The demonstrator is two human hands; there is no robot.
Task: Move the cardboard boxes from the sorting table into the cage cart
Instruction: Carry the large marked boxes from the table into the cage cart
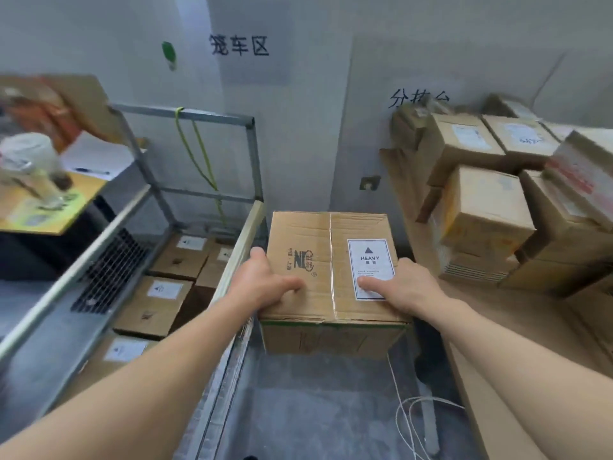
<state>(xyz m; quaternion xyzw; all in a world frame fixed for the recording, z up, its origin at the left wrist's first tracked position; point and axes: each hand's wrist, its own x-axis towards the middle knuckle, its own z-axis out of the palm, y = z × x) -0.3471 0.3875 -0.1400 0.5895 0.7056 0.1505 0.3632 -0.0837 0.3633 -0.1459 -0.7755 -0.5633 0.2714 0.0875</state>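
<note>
**Box in both hands, between cage cart and table**

Nearest, gripping the cardboard box (318, 247) at its near top corners: left hand (265, 287) with thumb on top and fingers curled over the left edge, right hand (404, 287) with thumb pressed on the white HEAVY label (371, 260) and fingers wrapped down the right side. Held clear of the floor, in the gap between cage cart (199, 115) at left and table (497, 376) at right. Farther left, inside the cart, several labelled boxes (156, 303) lying flat. Farther right, on the table, stacked boxes (484, 207) against the wall.
</note>
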